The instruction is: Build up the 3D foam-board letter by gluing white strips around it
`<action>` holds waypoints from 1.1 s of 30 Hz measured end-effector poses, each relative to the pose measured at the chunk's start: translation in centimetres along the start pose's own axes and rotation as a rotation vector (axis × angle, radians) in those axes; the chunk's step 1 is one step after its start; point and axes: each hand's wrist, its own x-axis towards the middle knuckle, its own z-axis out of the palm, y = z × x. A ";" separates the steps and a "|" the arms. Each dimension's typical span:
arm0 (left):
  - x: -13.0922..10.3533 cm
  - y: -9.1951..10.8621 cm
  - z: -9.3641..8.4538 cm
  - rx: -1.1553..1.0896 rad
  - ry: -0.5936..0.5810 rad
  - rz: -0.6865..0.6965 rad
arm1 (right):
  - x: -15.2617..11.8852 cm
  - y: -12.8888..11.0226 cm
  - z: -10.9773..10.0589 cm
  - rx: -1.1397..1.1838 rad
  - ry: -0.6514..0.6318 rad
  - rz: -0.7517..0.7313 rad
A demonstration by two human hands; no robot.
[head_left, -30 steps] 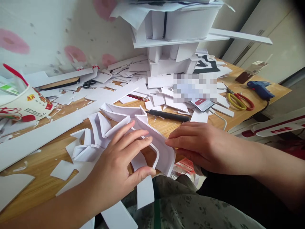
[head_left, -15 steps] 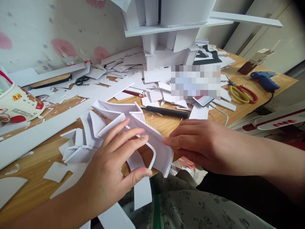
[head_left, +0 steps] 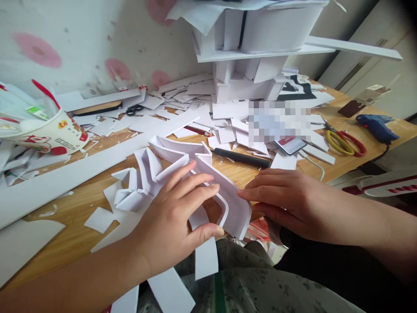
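Observation:
A white foam-board piece [head_left: 230,191] with thin upright walls, some of them curved, lies at the table's front edge between my hands. My left hand [head_left: 185,204] reaches over it, fingers apart, with fingertips and thumb against the curved inner wall. From the other side, my right hand [head_left: 280,191] pinches the outer wall near its front end; its thumb is mostly hidden. More walled foam-board sections [head_left: 150,169] join on at the left. Just behind lies a black-handled cutting tool [head_left: 243,157].
A large white foam-board model [head_left: 260,39] stands at the back among scraps. On the left is a paper bucket [head_left: 55,134]. Pliers [head_left: 342,141], a blue glue gun [head_left: 376,126] and a phone [head_left: 289,145] lie to the right. A long white strip [head_left: 81,167] crosses the table.
The view has shifted left and slightly up, so more of the bucket shows. Both hands keep nearly the same place on the foam-board piece.

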 end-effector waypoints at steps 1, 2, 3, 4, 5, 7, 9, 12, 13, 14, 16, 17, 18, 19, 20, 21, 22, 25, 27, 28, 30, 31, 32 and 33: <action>0.0 0.0 0.0 -0.008 0.005 -0.003 | 0.0 0.0 0.0 -0.005 0.002 -0.001; 0.0 0.0 0.1 -0.016 0.004 -0.007 | 0.0 0.0 0.1 -0.012 0.007 -0.005; -0.1 0.0 0.1 -0.025 0.003 -0.011 | 0.0 0.0 0.2 -0.022 0.015 -0.013; 0.0 0.0 0.2 -0.035 -0.002 -0.015 | 0.1 0.0 0.2 -0.030 0.022 -0.022; 0.0 0.0 0.2 -0.043 -0.008 -0.021 | 0.1 0.0 0.3 -0.037 0.028 -0.030; 0.0 0.1 0.2 -0.058 -0.010 -0.027 | 0.1 0.1 0.4 -0.041 0.029 -0.032; 0.0 0.1 0.2 -0.066 -0.007 -0.033 | 0.2 0.2 0.4 -0.038 0.025 -0.027; 0.0 0.3 0.1 -0.066 -0.006 -0.051 | 0.5 0.3 0.6 -0.049 0.047 -0.036; 0.0 0.3 0.1 -0.065 -0.008 -0.057 | 0.6 0.3 0.7 -0.053 0.062 -0.042; -0.1 0.4 0.0 -0.065 -0.009 -0.060 | 0.7 0.3 0.8 -0.056 0.079 -0.044; 0.0 0.4 -0.1 -0.066 -0.007 -0.059 | 0.9 0.3 1.1 -0.049 0.132 -0.023; 0.0 0.4 -0.1 -0.066 -0.005 -0.057 | 1.1 0.4 1.3 -0.040 0.169 -0.001; 0.0 0.4 -0.2 -0.065 -0.003 -0.055 | 1.2 0.4 1.5 -0.027 0.202 0.029; 0.0 0.5 -0.2 -0.064 -0.002 -0.054 | 1.4 0.4 1.6 -0.011 0.230 0.062; 0.0 0.5 -0.2 -0.062 -0.003 -0.056 | 1.6 0.4 1.8 0.005 0.252 0.096; 0.0 0.4 -0.2 -0.061 -0.006 -0.060 | 1.8 0.4 1.9 0.018 0.264 0.131; 0.0 0.4 -0.1 -0.061 -0.010 -0.067 | 2.1 0.4 2.0 0.024 0.266 0.170; 0.0 0.3 0.3 -0.053 0.003 -0.082 | 3.0 0.2 2.1 0.008 0.226 0.282; -0.1 0.2 0.5 -0.036 0.023 -0.063 | 3.6 -0.1 2.1 -0.024 0.171 0.341; -0.2 0.2 0.4 -0.031 0.036 -0.040 | 3.9 -0.2 2.0 -0.044 0.147 0.360; -0.4 0.3 -0.4 -0.044 0.086 0.025 | 4.4 -0.5 2.0 -0.095 0.116 0.393; -0.4 0.3 -1.1 -0.055 0.136 0.057 | 4.7 -0.6 1.9 -0.121 0.101 0.412; -0.5 0.3 -2.0 -0.064 0.203 0.074 | 5.0 -0.7 1.9 -0.145 0.088 0.434; -0.6 0.3 -3.0 -0.070 0.289 0.078 | 5.2 -0.7 1.9 -0.166 0.079 0.459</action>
